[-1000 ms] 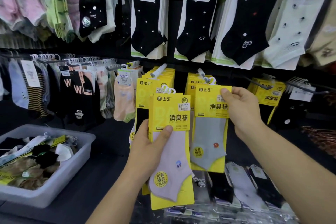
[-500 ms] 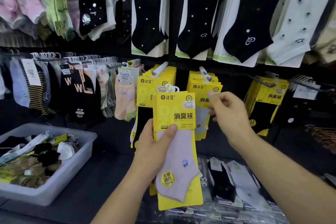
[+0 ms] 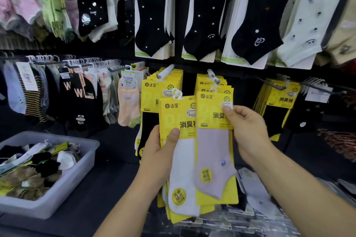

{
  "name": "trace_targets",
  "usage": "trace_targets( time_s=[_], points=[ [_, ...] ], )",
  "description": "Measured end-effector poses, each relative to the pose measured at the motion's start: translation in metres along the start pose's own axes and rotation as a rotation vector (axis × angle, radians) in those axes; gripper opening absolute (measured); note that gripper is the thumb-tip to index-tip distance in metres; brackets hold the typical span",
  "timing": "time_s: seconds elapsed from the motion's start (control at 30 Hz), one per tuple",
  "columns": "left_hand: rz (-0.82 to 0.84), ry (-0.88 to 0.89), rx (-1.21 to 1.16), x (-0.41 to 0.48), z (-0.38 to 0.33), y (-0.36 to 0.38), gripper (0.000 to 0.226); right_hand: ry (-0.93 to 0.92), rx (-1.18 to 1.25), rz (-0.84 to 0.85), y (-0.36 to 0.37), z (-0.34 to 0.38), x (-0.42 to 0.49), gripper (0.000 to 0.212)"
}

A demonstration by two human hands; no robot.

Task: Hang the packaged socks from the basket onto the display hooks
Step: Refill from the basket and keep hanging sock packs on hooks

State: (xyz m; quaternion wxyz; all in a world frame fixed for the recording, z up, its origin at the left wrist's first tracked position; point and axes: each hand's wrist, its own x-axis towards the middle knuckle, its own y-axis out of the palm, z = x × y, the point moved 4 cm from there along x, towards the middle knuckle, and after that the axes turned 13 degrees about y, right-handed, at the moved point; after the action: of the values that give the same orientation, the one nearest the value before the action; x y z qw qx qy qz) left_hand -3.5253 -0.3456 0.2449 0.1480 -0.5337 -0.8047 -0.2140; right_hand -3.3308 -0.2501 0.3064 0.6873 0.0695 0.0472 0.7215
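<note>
My left hand [image 3: 161,152] grips a stack of yellow sock packs, with a white-sock pack [image 3: 181,159] on top and my thumb pressed on its front. My right hand [image 3: 244,131] pinches the upper right edge of a lilac-sock pack [image 3: 213,152], held beside and slightly over the stack. Behind them two display hooks carry more yellow packs: the left hook [image 3: 165,72] and the right hook [image 3: 212,77]. The grey basket [image 3: 81,171] with loose sock packs sits at lower left on the dark counter.
Black and white socks on cards hang in the upper row [image 3: 152,15]. Striped, black and peach socks hang on a rail at left [image 3: 77,90]. More yellow packs hang at right [image 3: 281,98]. Clear-wrapped socks lie on the counter below my hands [image 3: 256,194].
The grey-sock pack went onto the right hook and my right hand left it. That hand came back to the stack and took the lilac-sock pack off its front, baring a white-sock pack.
</note>
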Motion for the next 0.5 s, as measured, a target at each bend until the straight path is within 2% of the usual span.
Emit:
trace_targets(
  time_s=[0.13,0.23,0.33,0.5],
  points=[
    [-0.014,0.013,0.033,0.002,-0.001,-0.007,0.039,-0.126,-0.001,-0.162,-0.018,0.015,0.009,0.006],
    [-0.02,0.004,0.046,0.001,-0.002,-0.008,0.04,-0.211,-0.111,-0.176,-0.017,0.024,0.016,0.007],
    [-0.021,-0.019,0.066,0.0,-0.003,-0.008,0.027,-0.268,-0.185,-0.166,-0.011,0.027,0.022,0.006],
    [-0.021,-0.027,0.082,0.0,-0.005,-0.006,0.021,-0.204,-0.222,-0.143,-0.005,0.016,0.038,0.01]
  ],
)
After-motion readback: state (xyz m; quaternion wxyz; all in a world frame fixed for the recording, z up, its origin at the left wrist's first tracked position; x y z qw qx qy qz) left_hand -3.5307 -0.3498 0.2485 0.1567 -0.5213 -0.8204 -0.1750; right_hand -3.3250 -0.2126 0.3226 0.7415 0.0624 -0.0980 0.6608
